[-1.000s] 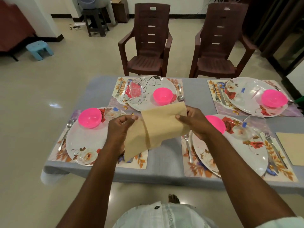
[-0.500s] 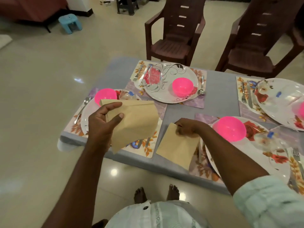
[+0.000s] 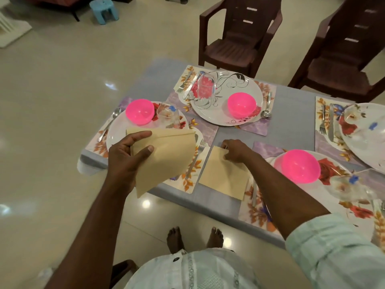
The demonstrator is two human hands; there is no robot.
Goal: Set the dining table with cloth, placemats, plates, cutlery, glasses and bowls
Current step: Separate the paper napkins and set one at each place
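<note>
Warm, fairly dim indoor light falls from overhead, leaving small bright glare spots on the glossy floor (image 3: 52, 84), one just below the worktop (image 3: 291, 113) edge. Shadows are soft and faint. Wide-angle distortion bends the chairs (image 3: 237, 36) and the worktop's lines toward the frame's edges. Slight motion blur softens the right-side plates (image 3: 366, 138) and the pale sleeve (image 3: 333, 247); the centre is reasonably sharp.
</note>
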